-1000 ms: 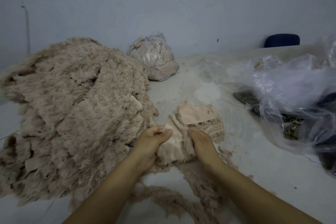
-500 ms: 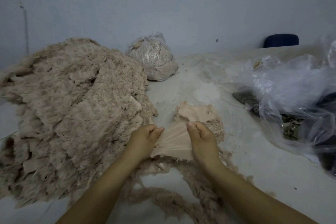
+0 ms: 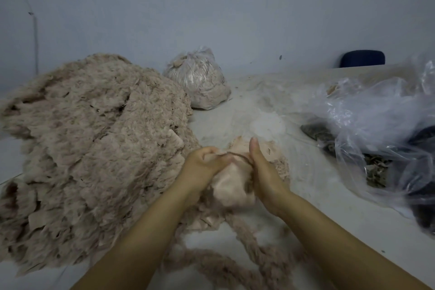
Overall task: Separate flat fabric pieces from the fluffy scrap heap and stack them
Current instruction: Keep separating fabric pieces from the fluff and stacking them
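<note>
Both hands work on one flat fabric piece (image 3: 231, 186), a pale pink one, held between them just above the surface (image 3: 329, 214) and right beside the big fluffy scrap heap (image 3: 94, 148). The left hand (image 3: 203, 167) has its fingers curled round the upper edge of the piece, and a thin dark strand of fluff runs from this grip across to the right hand (image 3: 263, 172). The right hand lies against the other side of the piece with the thumb straight up; its fingers are hidden behind the cloth, so I cannot tell if they clamp it or only press it.

Just behind the hands lies the small stack of flat pieces (image 3: 270, 150), partly covered by them.

To do this step well, I think the piece should be pulled taut, so the fluffy fringe comes off in one strip and does not tear the cloth. The strand should be dropped toward the loose fluff trail (image 3: 235, 266) near the person, not on the stack. Then the piece should be laid flat, edges matching the pieces below.
</note>
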A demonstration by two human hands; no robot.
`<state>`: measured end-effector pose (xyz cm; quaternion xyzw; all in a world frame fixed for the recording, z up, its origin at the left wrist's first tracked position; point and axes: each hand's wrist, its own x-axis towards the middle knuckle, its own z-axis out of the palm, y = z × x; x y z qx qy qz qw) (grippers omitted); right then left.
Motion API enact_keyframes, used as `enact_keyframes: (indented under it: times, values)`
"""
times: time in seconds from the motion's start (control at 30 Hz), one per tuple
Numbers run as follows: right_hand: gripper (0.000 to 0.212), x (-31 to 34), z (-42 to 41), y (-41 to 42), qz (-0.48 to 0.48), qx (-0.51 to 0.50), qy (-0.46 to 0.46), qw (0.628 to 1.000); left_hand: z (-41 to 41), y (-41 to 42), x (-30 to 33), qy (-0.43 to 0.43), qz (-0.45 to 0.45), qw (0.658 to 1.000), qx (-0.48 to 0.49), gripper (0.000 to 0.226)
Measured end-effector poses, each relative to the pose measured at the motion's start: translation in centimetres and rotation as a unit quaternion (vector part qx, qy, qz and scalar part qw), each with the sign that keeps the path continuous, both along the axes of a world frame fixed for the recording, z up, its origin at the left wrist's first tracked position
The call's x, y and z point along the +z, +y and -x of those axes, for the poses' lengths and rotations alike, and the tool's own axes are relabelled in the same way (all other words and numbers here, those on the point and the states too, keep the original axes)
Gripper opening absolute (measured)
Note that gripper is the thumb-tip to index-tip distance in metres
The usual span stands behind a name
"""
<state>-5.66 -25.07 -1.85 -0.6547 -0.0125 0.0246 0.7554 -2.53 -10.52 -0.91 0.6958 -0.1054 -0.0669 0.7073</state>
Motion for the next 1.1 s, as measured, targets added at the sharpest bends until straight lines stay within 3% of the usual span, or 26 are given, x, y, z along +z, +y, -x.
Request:
enact_keyframes:
  times: [0.07,0.17,0.23,0.3,0.33,0.43,0.47,0.6,0.77,0.83,0.9,0.97,1.03,1.1]
  values:
    - [0.054,-0.9,0.7,0.0,-0.06,0.034,0.022,0.997,-0.3,-0.1,0.0,0.052,0.103,0.993,0.03,0.01]
    - [0.036,-2.0,0.6,0.1,-0.078,-0.067,0.024,0.994,-0.6,-0.4,-0.2,0.072,0.114,0.99,0.031,0.013]
    - [0.018,-1.4,-0.2,-0.2,0.004,-0.164,-0.024,0.986,-0.7,-0.8,-0.4,0.053,0.044,0.997,0.032,0.026]
    - [0.021,-0.4,-1.3,-1.0,0.082,-0.188,-0.073,0.976,-1.1,-1.3,-0.3,0.012,-0.039,0.999,0.023,0.057]
    - [0.022,0.1,-1.9,-1.4,0.113,-0.176,-0.086,0.974,-1.5,-1.7,-0.2,-0.02,-0.064,0.997,0.037,0.058]
    - [0.029,0.8,-3.8,-2.9,0.217,-0.162,-0.093,0.958,-3.4,-2.9,0.2,-0.11,-0.118,0.978,0.129,0.016]
    - [0.028,0.9,-4.4,-3.3,0.244,-0.178,-0.089,0.949,-4.2,-3.4,0.1,-0.123,-0.129,0.972,0.152,0.013]
    - [0.027,1.1,-7.1,-5.2,0.333,-0.249,-0.082,0.906,-6.7,-5.2,-0.9,-0.142,-0.228,0.947,0.179,0.027]
    - [0.03,-0.3,-8.4,-6.4,0.447,-0.241,-0.011,0.862,-7.9,-6.0,-3.0,-0.112,-0.339,0.922,0.149,0.037]
    - [0.025,-0.8,-7.9,-6.5,0.522,-0.24,-0.01,0.818,-7.7,-6.2,-3.7,-0.081,-0.329,0.933,0.124,0.029]
    - [0.023,-1.2,-7.1,-5.8,0.568,-0.279,-0.114,0.766,-7.3,-6.4,-4.0,-0.024,-0.257,0.962,0.093,0.025]
    - [0.032,-1.5,-6.4,-4.3,0.541,-0.27,-0.234,0.762,-6.8,-6.6,-3.8,0.017,-0.192,0.978,0.076,0.026]
    - [0.046,-2.3,-6.1,-3.1,0.551,-0.195,-0.233,0.777,-6.3,-6.6,-3.6,0.046,-0.161,0.984,0.065,0.027]
    - [0.046,-4.0,-6.1,-3.2,0.617,-0.131,-0.156,0.76,-5.9,-6.3,-3.5,0.069,-0.137,0.987,0.051,0.024]
